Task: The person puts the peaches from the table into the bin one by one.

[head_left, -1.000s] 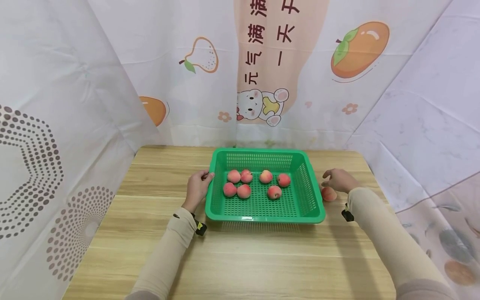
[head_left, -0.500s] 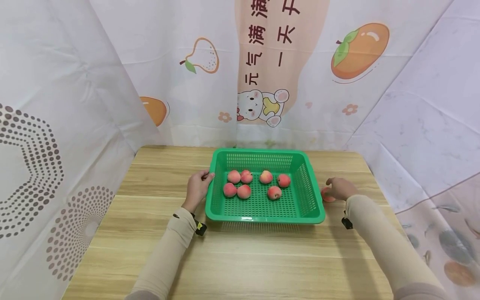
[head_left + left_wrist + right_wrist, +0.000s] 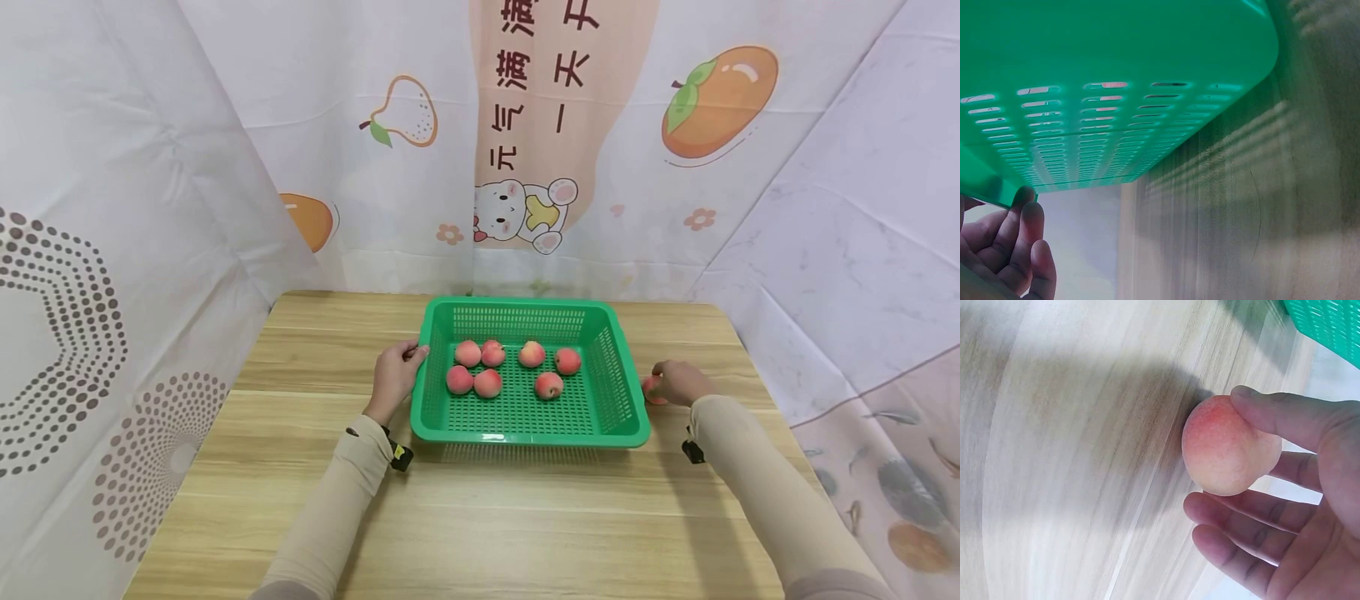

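My left hand [image 3: 392, 379] holds the left rim of a green plastic basket [image 3: 525, 439]; in the left wrist view its fingertips curl under the rim. Several red-and-yellow peaches lie in the basket, among them a peach [image 3: 488, 383] in the left cluster and a peach [image 3: 548, 385] on the right side. Just outside the basket's right wall, my right hand [image 3: 684, 383] has thumb and fingers around another peach [image 3: 1225, 447]. The right wrist view shows the thumb on one side of it and fingers on the other, low at the table. In the head view the hand partly covers it.
The basket stands at the back middle of the wood-grain table [image 3: 517, 525]. A white printed curtain [image 3: 390, 200] hangs behind the table, with more cloth at both sides. Each wrist wears a small black camera, such as the left wrist camera [image 3: 401, 457].
My right hand has come down over the lone peach and taken it between thumb and fingers. The left hand, the basket and the peaches inside have not moved.
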Demonstrator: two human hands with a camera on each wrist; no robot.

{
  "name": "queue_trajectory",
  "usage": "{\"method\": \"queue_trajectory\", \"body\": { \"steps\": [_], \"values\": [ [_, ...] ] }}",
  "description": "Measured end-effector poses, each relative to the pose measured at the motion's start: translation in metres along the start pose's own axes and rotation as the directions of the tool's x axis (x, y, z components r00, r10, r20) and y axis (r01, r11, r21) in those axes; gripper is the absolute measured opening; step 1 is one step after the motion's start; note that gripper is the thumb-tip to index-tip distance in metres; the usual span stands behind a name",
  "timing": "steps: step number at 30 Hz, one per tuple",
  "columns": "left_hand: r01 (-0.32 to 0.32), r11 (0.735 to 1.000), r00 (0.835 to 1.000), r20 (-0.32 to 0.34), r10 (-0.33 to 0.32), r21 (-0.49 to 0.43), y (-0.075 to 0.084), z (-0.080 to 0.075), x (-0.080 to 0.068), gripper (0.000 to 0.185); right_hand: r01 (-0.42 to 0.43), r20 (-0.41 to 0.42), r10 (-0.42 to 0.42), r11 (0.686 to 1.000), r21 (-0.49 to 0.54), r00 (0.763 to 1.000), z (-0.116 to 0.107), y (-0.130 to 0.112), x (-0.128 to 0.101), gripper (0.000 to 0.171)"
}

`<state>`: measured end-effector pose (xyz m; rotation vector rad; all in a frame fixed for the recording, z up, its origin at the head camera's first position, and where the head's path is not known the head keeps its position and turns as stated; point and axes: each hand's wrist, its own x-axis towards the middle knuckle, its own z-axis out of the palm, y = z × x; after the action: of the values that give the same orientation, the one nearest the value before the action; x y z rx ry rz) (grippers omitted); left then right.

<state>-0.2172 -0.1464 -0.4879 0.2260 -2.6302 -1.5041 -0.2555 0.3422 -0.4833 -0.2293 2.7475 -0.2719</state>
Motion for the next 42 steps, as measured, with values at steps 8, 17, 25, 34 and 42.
{"method": "queue_trajectory", "body": {
  "steps": [8, 17, 25, 34, 42],
  "values": [
    [0.005, 1.000, 1.000, 0.003, -0.005, -0.006, -0.002, 0.000, 0.000, 0.039, 0.016, -0.014, -0.015, 1.000, 0.009, 1.000, 0.002, 0.000, -0.003, 0.046],
    [0.004, 1.000, 1.000, 0.000, -0.004, -0.003, -0.002, 0.001, 0.000, 0.039, 0.013, -0.040, -0.011, 0.999, 0.046, 0.999, -0.004, 0.000, -0.003, 0.052],
    [0.004, 1.000, 1.000, 0.006, -0.004, -0.004, -0.002, 0.001, 0.001, 0.039, 0.032, -0.115, -0.025, 0.998, 0.059, 0.993, -0.009, -0.001, -0.005, 0.054],
    [0.010, 1.000, 1.000, -0.001, -0.010, -0.011, -0.003, 0.001, 0.002, 0.039, 0.077, -0.223, -0.055, 0.993, 0.090, 0.973, -0.025, -0.002, -0.006, 0.054],
    [0.006, 1.000, 1.000, -0.002, -0.006, -0.019, -0.004, 0.002, 0.001, 0.040, 0.093, -0.261, -0.062, 0.990, 0.109, 0.963, -0.048, -0.018, -0.006, 0.058]
  ]
}}
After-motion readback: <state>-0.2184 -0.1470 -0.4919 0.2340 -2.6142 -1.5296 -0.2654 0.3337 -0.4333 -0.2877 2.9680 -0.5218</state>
